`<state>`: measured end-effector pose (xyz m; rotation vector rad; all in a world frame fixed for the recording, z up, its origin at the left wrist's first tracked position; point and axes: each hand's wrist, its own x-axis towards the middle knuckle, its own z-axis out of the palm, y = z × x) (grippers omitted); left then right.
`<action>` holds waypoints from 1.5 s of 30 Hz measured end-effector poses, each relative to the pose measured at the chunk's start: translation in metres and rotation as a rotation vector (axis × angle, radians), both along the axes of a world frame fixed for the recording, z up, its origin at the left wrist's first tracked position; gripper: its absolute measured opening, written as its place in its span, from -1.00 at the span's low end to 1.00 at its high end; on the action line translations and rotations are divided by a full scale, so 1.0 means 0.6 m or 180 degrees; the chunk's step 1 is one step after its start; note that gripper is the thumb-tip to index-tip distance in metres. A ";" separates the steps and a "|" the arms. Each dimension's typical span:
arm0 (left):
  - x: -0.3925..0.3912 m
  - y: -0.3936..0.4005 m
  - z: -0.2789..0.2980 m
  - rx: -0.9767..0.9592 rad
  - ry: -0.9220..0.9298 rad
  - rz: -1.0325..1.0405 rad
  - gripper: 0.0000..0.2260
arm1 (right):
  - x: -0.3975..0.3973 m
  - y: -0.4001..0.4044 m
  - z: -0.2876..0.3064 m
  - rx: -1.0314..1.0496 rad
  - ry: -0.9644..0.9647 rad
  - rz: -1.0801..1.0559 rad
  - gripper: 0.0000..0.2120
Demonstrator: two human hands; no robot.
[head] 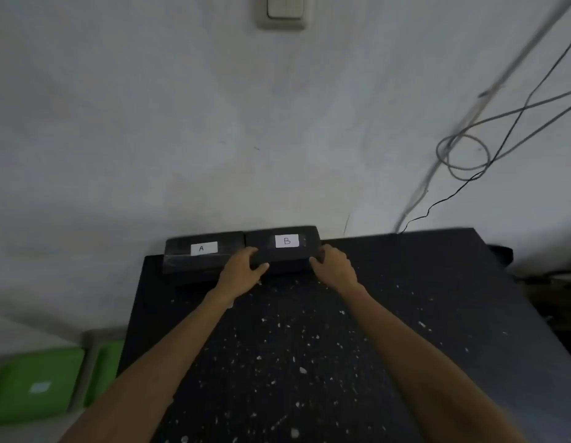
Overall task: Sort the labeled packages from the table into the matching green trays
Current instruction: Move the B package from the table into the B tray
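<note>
Two black packages sit side by side at the far edge of the black speckled table, against the wall. The left package carries a white label "A". The right package carries a white label "B". My left hand grips the left end of package B, fingers curled over its front edge. My right hand grips its right end. A green tray with a small pale label lies on the floor at the lower left. A second green tray shows partly beside it, cut off by the table edge.
A white wall rises right behind the table, with a light switch high up. Loose grey and black cables hang down the wall at the right. Dark clutter lies past the table's right edge.
</note>
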<state>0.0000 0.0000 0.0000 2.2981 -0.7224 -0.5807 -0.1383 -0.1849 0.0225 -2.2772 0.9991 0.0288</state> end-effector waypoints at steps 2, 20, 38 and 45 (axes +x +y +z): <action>0.020 -0.026 -0.014 0.0301 -0.0421 -0.0230 -0.41 | 0.021 -0.020 -0.013 -0.0034 0.0094 -0.0038 -0.60; 0.150 -0.133 -0.145 0.1393 -0.1499 -0.1388 0.10 | 0.136 -0.139 -0.169 0.1129 -0.0029 -0.0683 -0.43; 0.127 -0.164 -0.093 0.0997 -0.1076 -0.1386 0.09 | 0.066 -0.157 -0.124 0.1010 -0.0458 -0.0631 -0.47; 0.082 -0.136 0.020 0.0105 -0.1897 -0.1144 0.04 | 0.031 -0.199 -0.002 0.0218 -0.0913 -0.0211 -0.20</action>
